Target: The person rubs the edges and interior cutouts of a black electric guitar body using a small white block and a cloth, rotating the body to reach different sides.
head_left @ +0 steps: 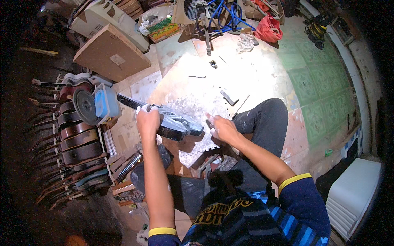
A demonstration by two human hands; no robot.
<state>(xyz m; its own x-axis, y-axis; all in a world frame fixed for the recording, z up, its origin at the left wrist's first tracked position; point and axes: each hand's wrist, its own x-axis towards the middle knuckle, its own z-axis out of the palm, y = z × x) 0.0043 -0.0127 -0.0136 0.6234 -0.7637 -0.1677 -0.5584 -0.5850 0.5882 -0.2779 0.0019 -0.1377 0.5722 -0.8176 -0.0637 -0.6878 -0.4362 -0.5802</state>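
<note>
My left hand (148, 119) is closed round a long black object (180, 123) streaked with pale dust. Its narrow flat end points up and left, and its wider end reaches toward my right hand; I cannot make out its exact kind. My right hand (223, 128) is closed around a small dark piece, mostly hidden by the fingers, just right of the black object's wide end and apart from it. Under both hands lies a dusty, pale foam mat (197, 153) with a notched edge. Beyond my right hand, a small grey block (229, 97) rests on the floor.
Several guitars (76, 135) hang in a row at left, beside a blue-lidded plastic tub (102, 104). A brown board box (108, 55) stands behind them. Blue cable (225, 18) and a red bag (269, 29) lie at the back. A white plastic stool (355, 194) is at right.
</note>
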